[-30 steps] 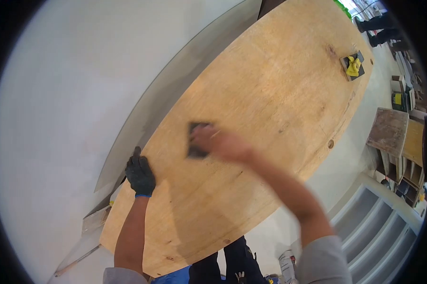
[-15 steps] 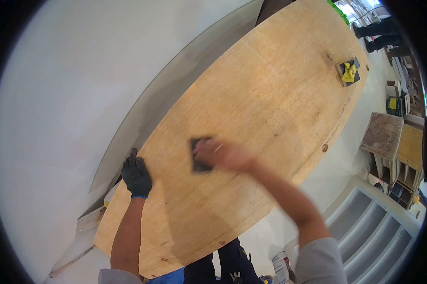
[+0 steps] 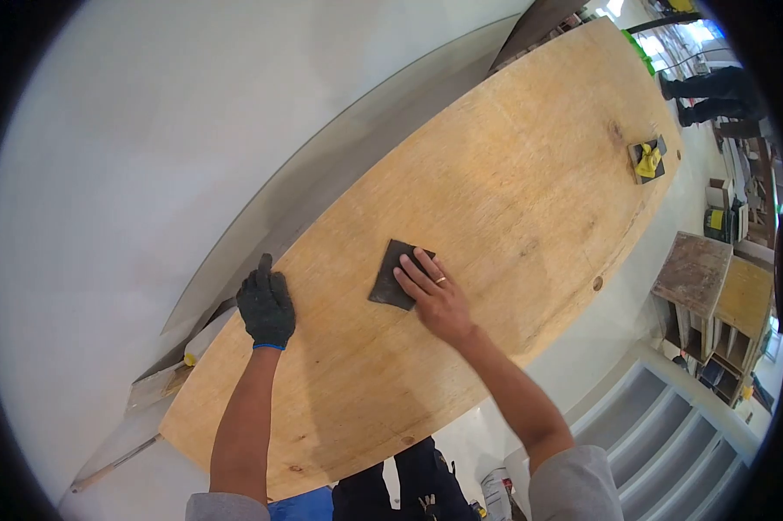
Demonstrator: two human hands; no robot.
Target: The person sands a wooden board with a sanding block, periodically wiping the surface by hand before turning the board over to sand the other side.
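A large plywood panel lies slanted across the view in front of me. My right hand, bare and with a ring, has its fingers laid over a dark sheet of sandpaper, holding it against the wood near the panel's middle. The thumb cannot be made out. My left hand, in a dark work glove with a blue cuff, rests open on the panel's left edge, fingers stretched forward. Toward the far right end sits a dark flat block with a crumpled yellow cloth on top.
A pale wall runs along the left. Wooden boxes and a white slatted frame stand on the right. Another person's legs show at the upper right. A bag lies by my legs.
My right hand and the sandpaper have moved a little right across the panel, from a blurred stroke to a sharp view. The left hand stays at the panel's edge. The view has shifted slightly.
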